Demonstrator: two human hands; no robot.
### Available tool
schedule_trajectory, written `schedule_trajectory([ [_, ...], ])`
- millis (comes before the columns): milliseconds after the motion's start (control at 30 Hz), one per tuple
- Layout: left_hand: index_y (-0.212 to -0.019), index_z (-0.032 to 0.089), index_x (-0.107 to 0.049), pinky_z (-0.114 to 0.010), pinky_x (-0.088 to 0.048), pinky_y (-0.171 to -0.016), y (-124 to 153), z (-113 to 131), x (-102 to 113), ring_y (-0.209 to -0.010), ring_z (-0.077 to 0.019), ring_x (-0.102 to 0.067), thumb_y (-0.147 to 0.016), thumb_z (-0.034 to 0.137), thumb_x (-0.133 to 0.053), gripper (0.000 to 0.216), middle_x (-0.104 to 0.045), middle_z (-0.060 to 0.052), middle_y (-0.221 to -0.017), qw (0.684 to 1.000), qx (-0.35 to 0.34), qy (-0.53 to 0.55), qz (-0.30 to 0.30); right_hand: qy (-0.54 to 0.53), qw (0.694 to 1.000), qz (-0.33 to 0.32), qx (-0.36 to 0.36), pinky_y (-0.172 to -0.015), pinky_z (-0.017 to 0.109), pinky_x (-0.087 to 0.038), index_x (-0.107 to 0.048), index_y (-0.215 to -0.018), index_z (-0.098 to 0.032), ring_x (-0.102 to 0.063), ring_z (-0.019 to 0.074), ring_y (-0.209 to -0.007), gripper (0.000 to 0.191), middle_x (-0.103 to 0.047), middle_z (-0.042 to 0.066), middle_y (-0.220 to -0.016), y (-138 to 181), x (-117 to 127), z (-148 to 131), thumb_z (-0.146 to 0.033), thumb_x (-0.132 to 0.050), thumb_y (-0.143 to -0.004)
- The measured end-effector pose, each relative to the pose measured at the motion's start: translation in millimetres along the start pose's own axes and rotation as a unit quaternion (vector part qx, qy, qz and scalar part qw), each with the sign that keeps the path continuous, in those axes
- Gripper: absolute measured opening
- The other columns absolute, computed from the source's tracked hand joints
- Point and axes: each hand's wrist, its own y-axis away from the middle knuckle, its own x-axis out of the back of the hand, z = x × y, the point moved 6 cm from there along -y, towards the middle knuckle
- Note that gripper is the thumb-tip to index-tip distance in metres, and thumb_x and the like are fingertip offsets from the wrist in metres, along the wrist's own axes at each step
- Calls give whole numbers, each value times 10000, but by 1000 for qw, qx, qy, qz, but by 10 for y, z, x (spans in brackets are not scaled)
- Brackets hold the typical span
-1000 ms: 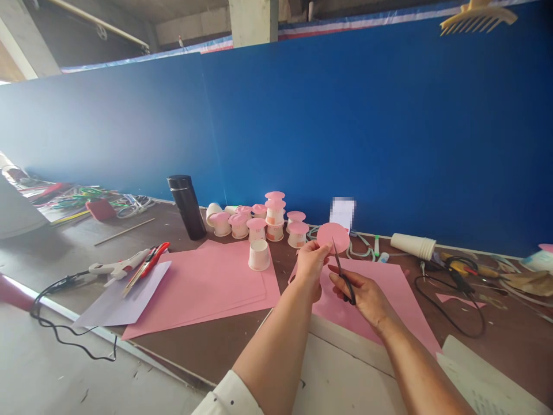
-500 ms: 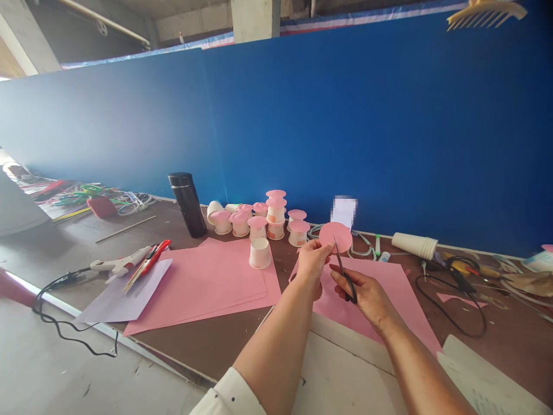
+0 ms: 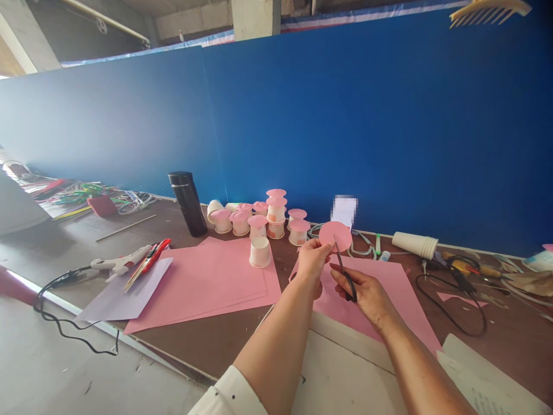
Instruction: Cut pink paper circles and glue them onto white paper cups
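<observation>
My left hand (image 3: 311,260) pinches a pink paper disc (image 3: 335,235) by its lower left edge and holds it up above the table. My right hand (image 3: 365,294) is closed round the handles of black scissors (image 3: 344,272), whose blades point up into the disc. Under both hands lies a pink paper sheet (image 3: 393,288). Behind them stand several small paper cups with pink tops (image 3: 268,216), and one plain upturned cup (image 3: 260,252) sits on a stack of pink sheets (image 3: 207,285).
A black flask (image 3: 187,203) stands at the back left. A glue gun (image 3: 118,264), red-handled tool (image 3: 149,262) and white paper (image 3: 123,294) lie left. A stack of cups (image 3: 415,245), cables (image 3: 453,294) and tools clutter the right. A blue wall (image 3: 345,115) backs the table.
Hands, disc and scissors stay almost in place; the scissors sit a touch lower against the disc. The view has shifted slightly.
</observation>
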Motion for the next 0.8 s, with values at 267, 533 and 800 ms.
schedule_trajectory([
  [267, -611, 181, -535, -238, -382, -612, -5, -9, 1, -563, -84, -454, -643, 320, -782, 285, -496, 22, -581, 1000, -4, 14, -1, 1, 1000, -1, 7, -628, 324, -479, -738, -1174, -144, -584, 174, -583, 642, -643, 9, -593, -1, 11, -21, -509, -808, -650],
  [533, -638, 176, -563, -237, -393, -630, 16, 2, -2, -573, -83, -460, -671, 294, -756, 229, -501, 20, -592, 1000, 1, 10, 3, 1, 1000, -3, -4, -626, 297, -472, -736, -1179, -155, -570, 152, -571, 607, -641, -8, -583, 1, 4, -17, -484, -804, -673],
  [800, -640, 175, -551, -230, -369, -604, 8, 1, 5, -537, -69, -407, -681, 289, -754, 236, -482, 32, -583, 1000, -3, 4, 0, 20, 1000, -1, -6, -655, 307, -472, -719, -1207, -149, -564, 154, -583, 605, -646, -6, -592, -4, 16, -9, -471, -790, -699],
])
